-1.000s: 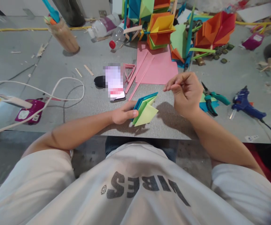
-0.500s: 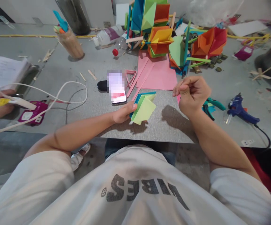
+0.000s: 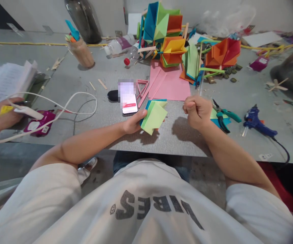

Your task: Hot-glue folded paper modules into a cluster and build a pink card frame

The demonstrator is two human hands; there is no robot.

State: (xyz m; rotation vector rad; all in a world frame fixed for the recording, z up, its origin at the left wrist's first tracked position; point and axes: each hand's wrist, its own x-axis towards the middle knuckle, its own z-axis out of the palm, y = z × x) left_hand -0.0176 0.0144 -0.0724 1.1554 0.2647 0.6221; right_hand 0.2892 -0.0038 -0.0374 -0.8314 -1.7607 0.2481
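Folded green and blue paper (image 3: pixel 154 117) is held in my left hand (image 3: pixel 134 122), thumb on its near left side and fingers mostly hidden underneath. To the right, my right hand (image 3: pixel 198 112) is raised over the table with its fingers curled and pressed together; whether it pinches anything is too small to tell. Pink sheets (image 3: pixel 172 84) lie beyond both hands. Pliers with teal handles (image 3: pixel 225 117) rest on blue and green paper just right of my right hand. Left of the held paper lies a lit phone (image 3: pixel 129 101).
A blue glue gun (image 3: pixel 259 122) with its cable lies at the right. Colourful paper structures (image 3: pixel 173 51) stand at the back, near plastic bottles (image 3: pixel 119 44) and a wooden cup (image 3: pixel 82 52). At the left, another person's hand (image 3: pixel 5 113) is by a white cable and purple box (image 3: pixel 40 123).
My right hand has moved slightly left and down, its fingers more tightly curled, uncovering more of the pliers. The held paper has turned slightly, and the camera view has shifted a little.
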